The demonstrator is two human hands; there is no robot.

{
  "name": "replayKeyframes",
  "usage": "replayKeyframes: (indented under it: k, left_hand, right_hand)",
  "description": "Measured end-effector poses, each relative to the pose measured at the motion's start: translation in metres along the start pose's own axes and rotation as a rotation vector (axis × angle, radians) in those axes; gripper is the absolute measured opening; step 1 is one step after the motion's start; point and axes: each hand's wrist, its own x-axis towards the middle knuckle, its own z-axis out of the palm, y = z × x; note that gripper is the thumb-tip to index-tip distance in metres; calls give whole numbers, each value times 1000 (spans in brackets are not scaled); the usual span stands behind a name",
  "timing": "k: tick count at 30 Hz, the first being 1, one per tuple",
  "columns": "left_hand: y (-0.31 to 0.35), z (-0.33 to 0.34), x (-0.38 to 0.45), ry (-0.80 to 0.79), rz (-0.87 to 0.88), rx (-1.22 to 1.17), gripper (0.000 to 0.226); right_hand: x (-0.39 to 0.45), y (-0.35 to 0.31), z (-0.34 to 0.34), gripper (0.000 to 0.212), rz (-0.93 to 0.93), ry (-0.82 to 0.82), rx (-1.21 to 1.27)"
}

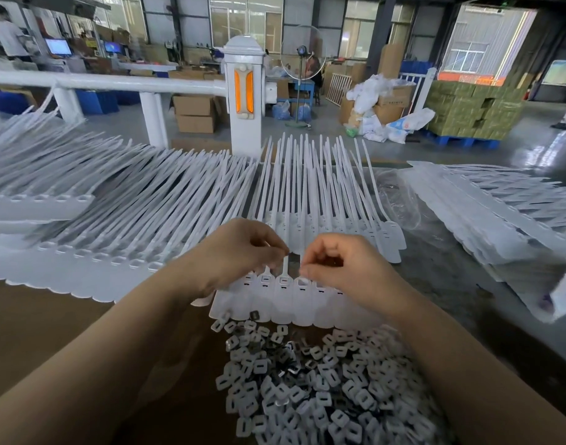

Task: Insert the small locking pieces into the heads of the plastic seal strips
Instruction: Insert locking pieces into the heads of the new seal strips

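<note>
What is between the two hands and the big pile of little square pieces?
In the head view, a joined row of white seal strip heads lies between the hands above and the pile of locking pieces below.

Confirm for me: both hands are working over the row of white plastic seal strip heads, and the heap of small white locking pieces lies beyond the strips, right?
Not quite. The head view shows the heap of small white locking pieces nearer the person than the row of white plastic seal strip heads. The left hand and right hand do work over that row.

Bare forearms, sleeveless, ringless hands [243,248]
</note>
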Motion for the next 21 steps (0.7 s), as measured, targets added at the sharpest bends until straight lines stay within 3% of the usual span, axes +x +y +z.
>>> replayKeyframes:
  k: [5, 10, 16, 21]
  left_hand:
    - [7, 17, -3, -169, -191, -327, 19]
    - [5, 19, -2, -196, -249, -577, 17]
    - [5, 19, -4, -144, -205, -561, 9]
    - [6, 21, -4, 8, -119, -418, 9]
  right_hand:
    - [1, 3, 1, 12, -106, 148, 69]
    - [2, 4, 1, 12, -178, 192, 45]
    - [2, 4, 3, 16, -157, 191, 48]
    - [4, 6, 2, 18, -78, 311, 67]
